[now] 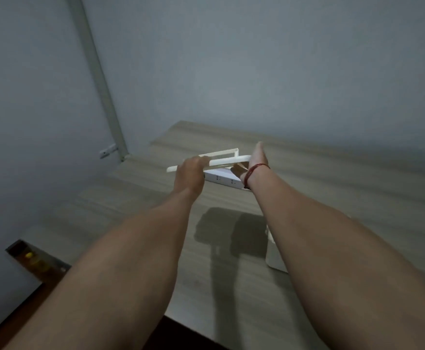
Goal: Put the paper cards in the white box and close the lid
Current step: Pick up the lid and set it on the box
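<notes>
I hold the lid (228, 161) level, long axis left-right, left hand (190, 173) and right hand (253, 160) gripping its ends above the box (221, 178) on the wooden table (332, 178), grey wall (231, 59) behind.

White lid (228, 160) raised flat above the white box (221, 178), seemingly open.

Plain room, likely in a home: bare grey walls (257, 59) beyond both hands, pale wood-grain tabletop (332, 178) beneath them, wall conduit (98, 79) with small socket (107, 150) up left of the left hand.
</notes>
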Available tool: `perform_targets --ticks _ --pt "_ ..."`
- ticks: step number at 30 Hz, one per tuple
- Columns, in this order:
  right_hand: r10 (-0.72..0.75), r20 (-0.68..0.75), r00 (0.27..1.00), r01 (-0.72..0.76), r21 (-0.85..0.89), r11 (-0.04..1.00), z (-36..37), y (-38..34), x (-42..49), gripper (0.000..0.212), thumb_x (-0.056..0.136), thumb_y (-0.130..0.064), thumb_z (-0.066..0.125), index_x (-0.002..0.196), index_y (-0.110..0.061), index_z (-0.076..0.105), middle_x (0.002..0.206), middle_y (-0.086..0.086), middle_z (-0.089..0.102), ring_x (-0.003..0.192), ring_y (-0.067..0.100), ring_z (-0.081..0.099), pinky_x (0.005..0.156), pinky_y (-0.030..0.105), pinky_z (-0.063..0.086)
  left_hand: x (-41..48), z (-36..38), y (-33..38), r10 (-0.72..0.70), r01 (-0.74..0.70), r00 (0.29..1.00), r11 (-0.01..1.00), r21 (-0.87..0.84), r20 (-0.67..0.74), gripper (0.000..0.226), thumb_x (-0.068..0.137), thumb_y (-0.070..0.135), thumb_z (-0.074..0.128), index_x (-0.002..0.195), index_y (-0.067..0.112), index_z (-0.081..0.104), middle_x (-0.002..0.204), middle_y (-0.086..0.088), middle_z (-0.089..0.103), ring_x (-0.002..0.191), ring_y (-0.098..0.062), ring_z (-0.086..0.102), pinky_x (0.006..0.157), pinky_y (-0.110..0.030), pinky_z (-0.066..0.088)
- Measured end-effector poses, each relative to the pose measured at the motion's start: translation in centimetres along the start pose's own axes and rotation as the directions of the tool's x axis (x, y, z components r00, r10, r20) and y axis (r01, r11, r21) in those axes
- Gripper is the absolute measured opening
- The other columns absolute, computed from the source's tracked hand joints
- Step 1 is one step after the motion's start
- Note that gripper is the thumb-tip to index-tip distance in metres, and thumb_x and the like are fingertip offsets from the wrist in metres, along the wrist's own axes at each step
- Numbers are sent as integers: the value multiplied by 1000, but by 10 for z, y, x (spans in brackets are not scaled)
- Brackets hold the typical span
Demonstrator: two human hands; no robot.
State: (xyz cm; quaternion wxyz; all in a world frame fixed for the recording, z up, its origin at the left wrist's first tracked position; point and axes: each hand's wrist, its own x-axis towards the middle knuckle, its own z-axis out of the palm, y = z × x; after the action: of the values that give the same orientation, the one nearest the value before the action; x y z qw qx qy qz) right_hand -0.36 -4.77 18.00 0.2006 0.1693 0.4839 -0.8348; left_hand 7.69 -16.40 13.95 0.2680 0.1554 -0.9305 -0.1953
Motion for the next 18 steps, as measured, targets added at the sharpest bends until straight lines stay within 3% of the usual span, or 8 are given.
perform_targets --ticks 3,5,6,8,10,13,16,18 --pt "-17 -125 992 5 -97 995 -20 -6 3 23 92 -13 47 112 -3 53 114 9 59 96 29 65 94 42 54 1 9 11 26 -25 993 1000 -13 118 43 86 -2 43 115 15 70 119 -14 68 114 -32 60 95 -34 43" --pt "-51 -142 989 32 -134 990 -37 -5 9 9 93 -6 40 95 -4 49 126 -2 54 96 29 60 101 41 49 1 18 13 5 -2 956 1000 -9 293 46 84 -6 43 117 16 68 124 -12 65 117 -31 59 94 -31 44" --pt "-57 -183 982 34 -127 991 -46 -6 14 8 91 -6 42 95 -8 49 129 -3 54 96 27 60 102 41 48 2 23 14 -10 14 921 1000 -7 389 48 84 -6 44 121 16 65 130 -11 61 120 -30 57 96 -28 43" --pt "-88 -283 955 49 -144 988 -68 -11 10 30 88 -4 49 117 -8 52 128 0 57 104 25 61 101 39 48 1 32 19 -31 26 857 1000 17 514 46 83 -4 50 124 13 64 134 -10 58 121 -28 56 98 -26 42" --pt "-127 -291 948 65 -216 974 -95 -20 8 45 94 -3 44 139 -1 39 142 13 49 125 30 54 107 39 42 1 42 28 -38 48 867 999 -6 498 39 85 1 54 120 11 67 133 -12 59 121 -27 56 98 -26 42" --pt "-143 -231 962 73 -287 955 -136 -39 1 48 100 -6 34 147 2 27 152 17 35 138 32 40 109 40 37 5 56 55 -150 189 906 980 -59 396 36 89 9 53 124 9 62 139 -12 55 128 -27 51 102 -27 39" --pt "-75 -308 948 8 -214 977 -171 -57 10 49 91 -11 56 138 -11 43 135 9 56 114 27 62 81 42 52 15 73 83 -282 313 875 950 -15 393 42 95 19 42 133 4 51 142 -18 50 132 -35 46 104 -36 39" --pt "-53 -296 954 -14 -220 975 -192 -67 13 47 91 -17 59 136 -13 46 130 7 60 94 23 64 69 39 54 19 89 102 -342 380 833 925 -1 436 48 98 26 35 137 1 45 143 -22 46 131 -38 45 104 -39 38"
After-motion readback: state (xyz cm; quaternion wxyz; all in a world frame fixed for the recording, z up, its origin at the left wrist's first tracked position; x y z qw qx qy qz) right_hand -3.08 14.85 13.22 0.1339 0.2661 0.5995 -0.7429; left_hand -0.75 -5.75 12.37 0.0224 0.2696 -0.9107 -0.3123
